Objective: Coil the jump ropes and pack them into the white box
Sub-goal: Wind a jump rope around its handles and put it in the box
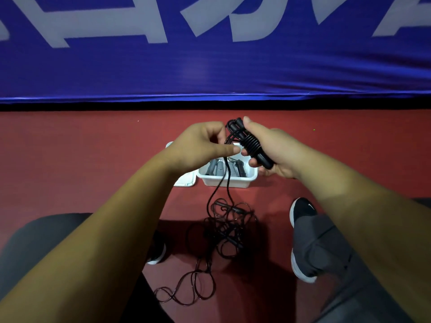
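My right hand [277, 151] grips the black handles of a jump rope [253, 145], with several turns of cord wound round them. My left hand [200, 145] pinches the black cord just left of the handles. The loose cord [224, 227] hangs down from my hands and lies tangled on the red floor between my feet. Below my hands stands the white box [227, 181], holding grey handles [215, 169] and a coiled black rope [240, 169].
A white lid [186, 180] lies flat to the left of the box. My black shoes [303, 210] and grey trouser legs flank the tangled cord. A blue banner [210, 66] with white letters runs across the back above the red floor.
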Motion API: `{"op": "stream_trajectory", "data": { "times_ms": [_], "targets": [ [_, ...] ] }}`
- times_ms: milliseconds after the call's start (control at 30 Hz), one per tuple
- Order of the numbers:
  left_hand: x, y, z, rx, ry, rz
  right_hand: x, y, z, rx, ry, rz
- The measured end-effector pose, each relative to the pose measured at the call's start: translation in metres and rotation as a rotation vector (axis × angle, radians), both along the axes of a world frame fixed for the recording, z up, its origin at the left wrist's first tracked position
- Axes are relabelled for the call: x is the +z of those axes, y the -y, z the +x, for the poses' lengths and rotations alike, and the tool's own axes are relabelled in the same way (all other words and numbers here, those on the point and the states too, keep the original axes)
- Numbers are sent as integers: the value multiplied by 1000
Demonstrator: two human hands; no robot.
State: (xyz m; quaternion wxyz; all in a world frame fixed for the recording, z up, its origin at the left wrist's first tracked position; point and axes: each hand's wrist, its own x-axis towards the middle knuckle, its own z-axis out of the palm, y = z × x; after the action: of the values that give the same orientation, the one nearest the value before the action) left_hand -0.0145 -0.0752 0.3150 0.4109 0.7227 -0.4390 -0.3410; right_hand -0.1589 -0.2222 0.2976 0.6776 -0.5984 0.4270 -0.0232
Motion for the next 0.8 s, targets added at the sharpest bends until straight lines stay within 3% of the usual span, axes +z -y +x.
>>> {"op": "stream_trajectory", "data": {
  "times_ms": [67, 200, 367, 467, 600, 800],
  "targets": [
    [0, 0, 0, -15, 82, -2, 1, 1, 0, -18, 34, 18],
    [-8, 1, 2, 12, 472, 109, 2, 2, -1, -11, 79, 20],
    [-14, 2, 3, -26, 150, 158, -1, 1, -1, -7, 84, -5],
    [-10, 2, 5, -93, 56, 118, 1, 4, -1, -31, 84, -26],
    [-9, 0, 11, -83, 103, 81, 3, 4, -2, -37, 88, -43],
    [-9, -1, 16, -155, 178, 180, 8, 1, -1, -54, 118, 33]
  ]
}}
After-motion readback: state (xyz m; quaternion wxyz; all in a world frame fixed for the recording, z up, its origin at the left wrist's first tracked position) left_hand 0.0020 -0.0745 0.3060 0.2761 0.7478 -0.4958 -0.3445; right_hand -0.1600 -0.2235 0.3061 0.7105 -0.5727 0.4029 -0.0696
